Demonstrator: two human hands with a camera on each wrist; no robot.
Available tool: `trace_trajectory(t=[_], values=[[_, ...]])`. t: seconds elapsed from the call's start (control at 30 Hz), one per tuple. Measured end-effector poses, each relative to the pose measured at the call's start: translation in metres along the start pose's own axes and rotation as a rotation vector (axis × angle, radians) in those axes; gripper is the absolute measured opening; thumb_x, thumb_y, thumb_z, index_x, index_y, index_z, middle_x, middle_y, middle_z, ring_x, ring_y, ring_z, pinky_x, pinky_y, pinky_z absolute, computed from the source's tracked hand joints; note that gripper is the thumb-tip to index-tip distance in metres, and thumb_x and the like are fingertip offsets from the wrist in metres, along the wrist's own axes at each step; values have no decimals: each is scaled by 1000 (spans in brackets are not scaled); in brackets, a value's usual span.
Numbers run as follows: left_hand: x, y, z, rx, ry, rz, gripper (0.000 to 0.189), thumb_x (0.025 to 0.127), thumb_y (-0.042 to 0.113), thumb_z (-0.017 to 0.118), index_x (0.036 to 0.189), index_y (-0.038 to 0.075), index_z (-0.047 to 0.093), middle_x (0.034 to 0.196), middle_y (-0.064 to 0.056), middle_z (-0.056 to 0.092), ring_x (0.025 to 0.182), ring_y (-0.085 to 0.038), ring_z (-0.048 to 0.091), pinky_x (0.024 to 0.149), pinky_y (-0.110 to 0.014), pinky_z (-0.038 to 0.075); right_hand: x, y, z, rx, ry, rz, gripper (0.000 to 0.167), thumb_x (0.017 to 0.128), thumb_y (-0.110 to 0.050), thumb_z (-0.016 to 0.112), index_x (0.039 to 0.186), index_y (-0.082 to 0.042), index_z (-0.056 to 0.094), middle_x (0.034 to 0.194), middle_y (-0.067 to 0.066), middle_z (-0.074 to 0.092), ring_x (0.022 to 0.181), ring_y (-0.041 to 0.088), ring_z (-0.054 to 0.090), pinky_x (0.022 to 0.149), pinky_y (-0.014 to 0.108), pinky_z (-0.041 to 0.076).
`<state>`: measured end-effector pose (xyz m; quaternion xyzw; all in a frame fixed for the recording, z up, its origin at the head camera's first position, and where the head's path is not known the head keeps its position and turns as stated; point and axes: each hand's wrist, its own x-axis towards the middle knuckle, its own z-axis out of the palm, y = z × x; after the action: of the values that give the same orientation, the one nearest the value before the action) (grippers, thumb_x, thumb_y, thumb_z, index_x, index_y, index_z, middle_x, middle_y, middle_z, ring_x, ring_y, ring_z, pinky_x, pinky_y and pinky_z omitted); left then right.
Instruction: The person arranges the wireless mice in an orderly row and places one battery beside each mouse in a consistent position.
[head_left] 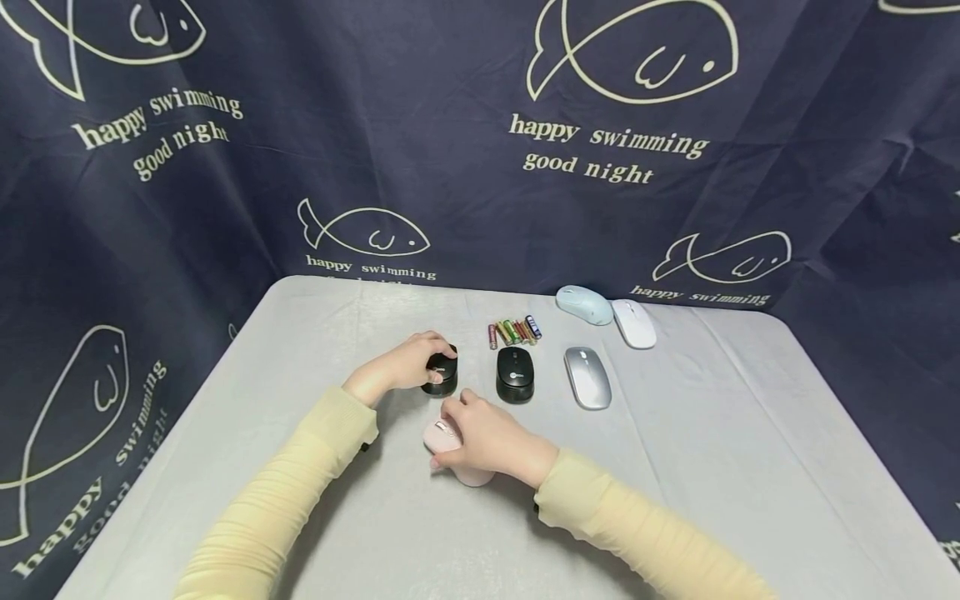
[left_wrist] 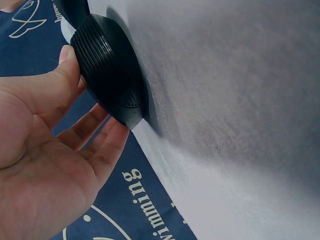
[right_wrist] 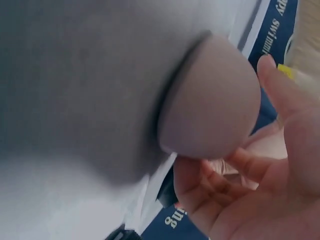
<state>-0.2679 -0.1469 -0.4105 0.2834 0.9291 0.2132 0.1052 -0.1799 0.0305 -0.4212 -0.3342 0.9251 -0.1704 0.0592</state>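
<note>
Near the middle of the table, my left hand grips a black computer mouse. In the left wrist view its ribbed side shows, with the thumb on one flank and the fingertips on the other. Closer to me, my right hand holds a pink computer mouse between thumb and fingers. The right wrist view shows the pink mouse's rounded rear, low over the table. A second black mouse stands just to the right of the held black one.
Several small batteries lie in a row behind the second black mouse. To the right is a silver mouse. At the back edge sit a light blue mouse and a white mouse. A dark blue curtain hangs behind the table.
</note>
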Motion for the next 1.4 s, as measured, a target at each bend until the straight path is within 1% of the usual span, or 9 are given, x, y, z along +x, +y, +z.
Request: trace_trajectory(t=[0.13,0.27,0.43,0.53,0.63,0.77,0.9,1.13,1.4], values=[[0,1,0,-3,-4,-1,43,83,9,70,124,3,59,131,-18,51,123,-37,46,106,-49,34,-1,5,-6,24,-47,-35,54,71,-52,76,105,-14,58,94,1,52,77,12,54,67,25,48],[1,-1,0,-4,-12,-9,43,84,10,69,125,4,59,133,-18,50,125,-37,44,107,-49,33,-3,10,-11,34,-74,-97,54,71,-48,77,108,-13,59,99,2,54,83,12,55,74,26,49],[1,-2,0,-1,-15,-10,42,84,10,69,125,4,59,132,-18,50,124,-37,45,107,-49,33,-2,20,-13,22,-110,-223,61,73,-47,77,120,-13,57,119,2,53,105,13,53,92,27,46],[1,-2,0,0,-20,-16,43,84,10,69,125,5,58,133,-18,50,124,-37,44,107,-50,33,0,27,-14,26,-142,-302,69,73,-48,77,128,-14,53,132,5,49,121,17,47,101,31,41],[1,-2,0,5,-19,-14,43,85,11,69,126,5,58,133,-18,50,124,-37,44,106,-50,33,2,32,-14,42,-163,-372,75,72,-47,77,134,-13,50,140,6,44,130,19,40,107,32,35],[1,-2,0,7,-10,-9,43,84,10,69,125,4,59,132,-18,50,124,-36,45,106,-50,33,3,36,-15,49,-182,-465,80,71,-45,79,136,-11,48,143,5,42,133,18,38,110,30,30],[1,-2,1,10,-5,-7,43,83,9,70,124,4,59,132,-17,51,124,-36,45,107,-49,33,5,40,-13,4,-214,-533,87,68,-49,80,138,-12,44,146,3,39,136,15,34,113,26,25],[2,-4,1,12,-7,-15,43,84,11,70,125,5,59,133,-17,51,126,-36,44,108,-49,32,6,45,-10,-75,-260,-594,102,60,-54,82,144,-14,38,152,4,29,141,17,25,114,29,24],[2,-3,2,10,-1,-6,43,82,9,71,123,4,60,131,-17,52,124,-36,45,107,-47,33,9,48,-10,-79,-286,-635,106,59,-55,81,145,-13,35,153,7,28,142,21,24,113,33,26]])
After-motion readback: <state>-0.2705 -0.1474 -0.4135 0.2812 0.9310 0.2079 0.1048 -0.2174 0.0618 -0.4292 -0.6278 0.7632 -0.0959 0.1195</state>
